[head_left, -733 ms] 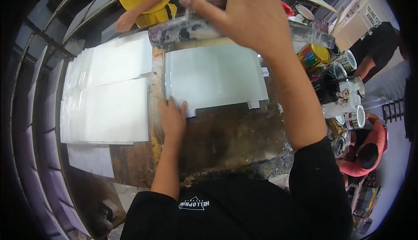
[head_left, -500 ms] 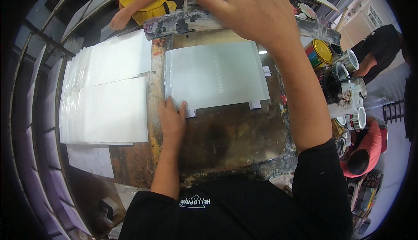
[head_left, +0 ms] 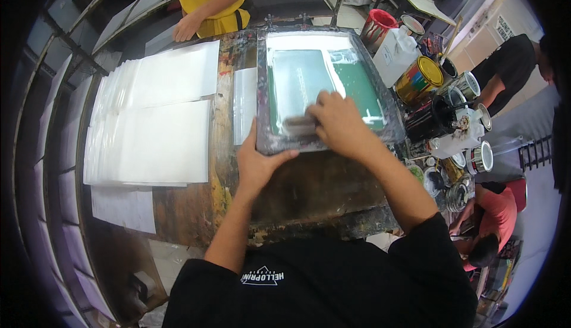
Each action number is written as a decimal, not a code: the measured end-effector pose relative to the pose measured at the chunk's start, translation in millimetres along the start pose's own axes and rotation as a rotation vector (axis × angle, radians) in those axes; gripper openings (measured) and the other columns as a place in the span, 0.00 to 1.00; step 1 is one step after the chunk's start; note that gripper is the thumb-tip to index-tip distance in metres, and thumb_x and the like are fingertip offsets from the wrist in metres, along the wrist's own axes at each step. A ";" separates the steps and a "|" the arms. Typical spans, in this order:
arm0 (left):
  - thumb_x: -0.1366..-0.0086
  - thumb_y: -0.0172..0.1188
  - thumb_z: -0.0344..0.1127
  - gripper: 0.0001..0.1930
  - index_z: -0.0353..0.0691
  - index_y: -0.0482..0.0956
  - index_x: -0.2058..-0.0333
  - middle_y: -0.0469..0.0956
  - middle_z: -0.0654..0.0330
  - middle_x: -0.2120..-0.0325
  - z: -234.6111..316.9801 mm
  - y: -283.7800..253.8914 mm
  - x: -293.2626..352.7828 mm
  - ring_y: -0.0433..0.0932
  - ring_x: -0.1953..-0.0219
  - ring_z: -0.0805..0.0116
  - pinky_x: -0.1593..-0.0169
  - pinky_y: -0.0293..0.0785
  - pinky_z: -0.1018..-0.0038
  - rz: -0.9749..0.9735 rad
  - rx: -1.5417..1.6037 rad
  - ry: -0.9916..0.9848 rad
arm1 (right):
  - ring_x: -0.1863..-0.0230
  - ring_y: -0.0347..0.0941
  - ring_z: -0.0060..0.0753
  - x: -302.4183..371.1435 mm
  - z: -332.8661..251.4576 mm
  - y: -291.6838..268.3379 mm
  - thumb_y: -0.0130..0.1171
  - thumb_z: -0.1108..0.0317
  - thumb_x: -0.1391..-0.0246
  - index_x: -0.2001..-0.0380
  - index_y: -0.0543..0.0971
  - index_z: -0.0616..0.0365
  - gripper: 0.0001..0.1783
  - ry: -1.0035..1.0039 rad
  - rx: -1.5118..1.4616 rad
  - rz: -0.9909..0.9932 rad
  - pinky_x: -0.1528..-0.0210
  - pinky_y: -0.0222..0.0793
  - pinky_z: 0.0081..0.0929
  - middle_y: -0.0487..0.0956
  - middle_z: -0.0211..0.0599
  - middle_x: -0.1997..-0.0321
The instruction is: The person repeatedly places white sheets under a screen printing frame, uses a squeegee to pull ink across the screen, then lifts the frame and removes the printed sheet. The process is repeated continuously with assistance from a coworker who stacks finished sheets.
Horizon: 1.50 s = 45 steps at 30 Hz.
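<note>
A screen printing frame (head_left: 385,93) lies flat on the worktable, with white paste smeared over its green mesh (head_left: 351,82). My right hand (head_left: 339,122) is closed on a squeegee (head_left: 297,127), blurred by motion, at the near end of the mesh. My left hand (head_left: 260,160) grips the frame's near left corner, its thumb along the near edge and a finger along the left side. The other left fingers are hidden. A pale translucent sheet (head_left: 242,108) sticks out from under the frame's left side.
White sheets (head_left: 163,140) lie in overlapping stacks on the left, beside a rack (head_left: 62,179). Paint cans (head_left: 419,81), a white jug (head_left: 395,54) and a red bucket (head_left: 379,24) crowd the right side. A person in yellow (head_left: 214,0) stands beyond; others are at right.
The raised frame has come down over the sheet. My right hand has moved from its far top to the squeegee near me; my left has gone from the sheet's corner to the frame's.
</note>
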<state>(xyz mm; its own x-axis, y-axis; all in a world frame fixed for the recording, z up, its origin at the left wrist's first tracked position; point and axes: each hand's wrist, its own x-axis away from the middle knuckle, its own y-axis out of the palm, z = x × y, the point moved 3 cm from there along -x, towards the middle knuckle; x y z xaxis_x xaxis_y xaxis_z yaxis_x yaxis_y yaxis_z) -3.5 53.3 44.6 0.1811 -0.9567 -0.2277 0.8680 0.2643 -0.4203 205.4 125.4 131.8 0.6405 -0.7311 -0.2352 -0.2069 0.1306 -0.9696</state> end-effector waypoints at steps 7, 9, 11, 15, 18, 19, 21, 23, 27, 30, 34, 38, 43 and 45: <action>0.66 0.81 0.73 0.64 0.35 0.77 0.34 0.72 0.58 0.59 -32.6 13.7 33.5 0.70 0.53 0.57 0.44 0.60 0.58 0.090 -0.616 0.099 | 0.50 0.76 0.42 45.3 -20.1 71.1 0.69 0.68 0.51 0.48 0.80 0.48 0.24 0.128 -0.038 -0.089 0.45 0.63 0.49 0.80 0.34 0.55; 0.66 0.81 0.73 0.63 0.36 0.76 0.33 0.72 0.58 0.59 -39.4 13.6 35.2 0.70 0.52 0.58 0.44 0.59 0.57 0.076 -0.590 0.094 | 0.49 0.76 0.42 25.7 -7.2 88.0 0.70 0.68 0.51 0.49 0.79 0.48 0.24 0.132 -0.019 -0.031 0.45 0.64 0.50 0.79 0.33 0.53; 0.65 0.81 0.72 0.63 0.36 0.76 0.33 0.72 0.58 0.59 -41.4 12.0 37.3 0.70 0.52 0.57 0.45 0.59 0.58 0.078 -0.575 0.100 | 0.48 0.77 0.43 -11.4 10.7 95.9 0.71 0.67 0.52 0.50 0.79 0.48 0.23 0.153 0.029 -0.040 0.44 0.64 0.51 0.80 0.33 0.52; 0.65 0.82 0.71 0.64 0.36 0.76 0.33 0.73 0.57 0.59 -34.6 10.2 33.6 0.71 0.52 0.57 0.45 0.60 0.58 0.061 -0.533 0.092 | 0.50 0.81 0.45 -111.6 76.9 112.6 0.63 0.65 0.44 0.48 0.81 0.46 0.19 0.185 0.106 -0.035 0.45 0.65 0.57 0.84 0.37 0.54; 0.65 0.82 0.71 0.66 0.35 0.73 0.31 0.76 0.58 0.59 -27.1 8.2 28.6 0.72 0.54 0.57 0.46 0.61 0.59 0.093 -0.556 0.161 | 0.44 0.82 0.46 -176.4 126.9 108.4 0.61 0.59 0.42 0.46 0.82 0.44 0.20 0.202 0.015 -0.215 0.42 0.67 0.64 0.85 0.38 0.51; 0.65 0.82 0.71 0.66 0.35 0.72 0.30 0.77 0.58 0.60 -28.5 7.6 29.1 0.72 0.54 0.58 0.46 0.61 0.59 0.088 -0.514 0.144 | 0.44 0.82 0.46 -195.4 137.8 101.8 0.61 0.58 0.41 0.45 0.82 0.44 0.21 0.183 -0.021 -0.276 0.41 0.67 0.64 0.85 0.38 0.50; 0.64 0.82 0.70 0.66 0.35 0.71 0.29 0.79 0.59 0.62 -32.8 7.7 32.3 0.73 0.55 0.58 0.46 0.61 0.60 0.083 -0.427 0.106 | 0.44 0.82 0.46 -216.2 143.5 99.7 0.61 0.57 0.41 0.46 0.82 0.44 0.20 0.179 -0.036 -0.283 0.41 0.68 0.63 0.85 0.39 0.50; 0.63 0.82 0.69 0.66 0.34 0.70 0.29 0.80 0.60 0.64 -30.4 8.1 32.0 0.72 0.57 0.59 0.46 0.62 0.61 0.048 -0.387 0.070 | 0.45 0.82 0.48 -219.9 146.8 108.8 0.63 0.56 0.42 0.50 0.82 0.47 0.17 0.234 -0.003 -0.173 0.42 0.69 0.63 0.85 0.39 0.51; 0.60 0.82 0.67 0.65 0.34 0.69 0.28 0.81 0.59 0.65 -27.6 6.4 34.9 0.71 0.58 0.59 0.48 0.63 0.62 0.052 -0.418 0.055 | 0.48 0.83 0.49 -177.8 119.2 117.2 0.63 0.58 0.45 0.52 0.82 0.47 0.17 0.182 0.056 -0.038 0.46 0.69 0.61 0.84 0.39 0.54; 0.55 0.81 0.68 0.62 0.29 0.70 0.30 0.77 0.59 0.71 -27.3 7.5 34.2 0.72 0.66 0.62 0.50 0.61 0.64 0.102 -0.439 0.162 | 0.48 0.82 0.49 -121.8 82.3 93.0 0.64 0.58 0.44 0.50 0.80 0.47 0.19 0.170 0.048 -0.178 0.45 0.71 0.59 0.83 0.39 0.52; 0.56 0.82 0.65 0.61 0.30 0.70 0.30 0.81 0.57 0.66 -24.5 9.8 31.8 0.74 0.60 0.60 0.46 0.64 0.63 0.104 -0.377 0.143 | 0.51 0.82 0.49 -28.2 28.1 55.9 0.70 0.55 0.47 0.53 0.78 0.53 0.22 0.161 0.010 -0.227 0.51 0.74 0.51 0.82 0.42 0.55; 0.50 0.83 0.58 0.57 0.28 0.68 0.30 0.83 0.50 0.56 -24.3 11.1 27.1 0.76 0.55 0.55 0.41 0.69 0.60 0.123 -0.138 0.085 | 0.55 0.81 0.50 16.9 -16.9 5.5 0.70 0.49 0.45 0.55 0.77 0.58 0.26 0.148 -0.032 -0.148 0.55 0.74 0.49 0.79 0.44 0.57; 0.37 0.78 0.48 0.49 0.28 0.63 0.27 0.81 0.47 0.51 47.0 3.6 -27.5 0.78 0.53 0.58 0.45 0.74 0.64 0.325 0.417 0.213 | 0.67 0.76 0.49 -27.9 -15.5 -65.7 0.65 0.34 0.41 0.66 0.78 0.58 0.33 0.044 0.099 0.468 0.53 0.65 0.48 0.78 0.43 0.64; 0.34 0.76 0.45 0.46 0.28 0.61 0.26 0.80 0.49 0.52 67.3 -10.5 -48.4 0.78 0.53 0.60 0.48 0.75 0.65 0.333 0.354 0.299 | 0.68 0.77 0.45 -59.0 -2.8 -90.1 0.63 0.30 0.41 0.72 0.80 0.56 0.34 0.036 0.163 0.605 0.53 0.64 0.48 0.79 0.39 0.71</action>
<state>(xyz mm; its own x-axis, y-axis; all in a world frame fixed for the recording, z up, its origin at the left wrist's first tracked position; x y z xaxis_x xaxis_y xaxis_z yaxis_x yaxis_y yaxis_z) 9.8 88.7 119.2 0.3778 -0.7392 -0.5576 0.8977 0.4398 0.0253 184.2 154.9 233.1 0.4195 -0.5175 -0.7458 -0.4076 0.6267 -0.6642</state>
